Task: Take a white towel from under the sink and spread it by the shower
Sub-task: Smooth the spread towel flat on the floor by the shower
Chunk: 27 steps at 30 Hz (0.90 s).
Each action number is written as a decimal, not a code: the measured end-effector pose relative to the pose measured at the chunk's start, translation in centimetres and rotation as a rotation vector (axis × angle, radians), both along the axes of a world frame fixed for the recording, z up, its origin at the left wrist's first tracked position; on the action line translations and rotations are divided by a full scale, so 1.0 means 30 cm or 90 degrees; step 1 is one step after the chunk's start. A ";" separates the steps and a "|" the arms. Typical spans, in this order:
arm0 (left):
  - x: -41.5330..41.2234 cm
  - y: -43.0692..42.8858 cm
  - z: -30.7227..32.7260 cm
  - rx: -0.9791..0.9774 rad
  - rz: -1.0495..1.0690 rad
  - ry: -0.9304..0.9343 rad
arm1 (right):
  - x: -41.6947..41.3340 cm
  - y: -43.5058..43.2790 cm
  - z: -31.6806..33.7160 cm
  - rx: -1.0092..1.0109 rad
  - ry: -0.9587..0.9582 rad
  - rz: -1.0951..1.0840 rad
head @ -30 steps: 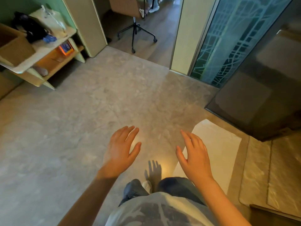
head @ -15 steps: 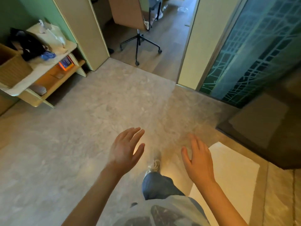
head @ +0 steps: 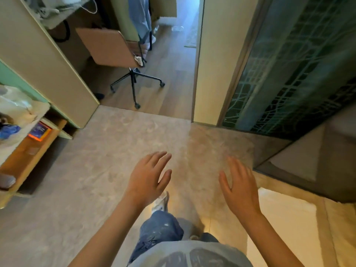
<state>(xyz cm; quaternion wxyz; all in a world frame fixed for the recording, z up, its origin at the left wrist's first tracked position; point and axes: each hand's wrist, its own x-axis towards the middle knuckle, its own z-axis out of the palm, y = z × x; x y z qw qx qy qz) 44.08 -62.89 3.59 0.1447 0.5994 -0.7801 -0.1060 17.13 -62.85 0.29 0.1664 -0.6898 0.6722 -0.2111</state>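
Doorway (head: 169,89) nearer; left hand (head: 148,180), right hand (head: 240,189) grip wide; white towel (head: 285,228) by shower (head: 317,160)

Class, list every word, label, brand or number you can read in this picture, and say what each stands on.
None can be read.
The orange and blue box on the wooden shelf: print too blurred to read.
The shirt: grey print, no legible letters.

hands 2 (left hand (head: 148,178), right hand (head: 240,189)) | towel (head: 285,228) 1 | chair (head: 109,47) 1
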 end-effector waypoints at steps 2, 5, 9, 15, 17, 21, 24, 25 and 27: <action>0.003 -0.167 -0.036 0.005 -0.059 0.015 | 0.012 -0.086 -0.022 0.003 0.001 -0.058; -0.028 -0.433 -0.076 0.014 -0.163 0.013 | 0.033 -0.206 -0.033 -0.007 0.002 -0.174; -0.118 -0.752 -0.066 0.021 -0.365 -0.002 | 0.052 -0.307 -0.002 0.001 0.012 -0.357; -0.360 -1.073 -0.005 0.018 -0.663 -0.012 | 0.075 -0.280 0.067 0.029 0.049 -0.644; -0.472 -1.096 0.000 0.024 -0.719 0.007 | 0.069 -0.232 0.081 0.043 0.060 -0.734; -0.691 -1.044 -0.026 0.025 -0.813 0.075 | 0.029 -0.123 0.074 0.099 0.048 -0.868; -0.832 -0.964 -0.052 0.039 -0.888 0.085 | -0.036 -0.049 0.051 0.100 0.056 -0.930; -0.876 -0.940 -0.061 0.051 -0.912 0.080 | -0.068 -0.028 0.041 0.098 0.058 -0.943; -0.963 -0.893 -0.074 0.069 -0.935 0.051 | -0.153 0.007 0.021 0.106 0.051 -0.962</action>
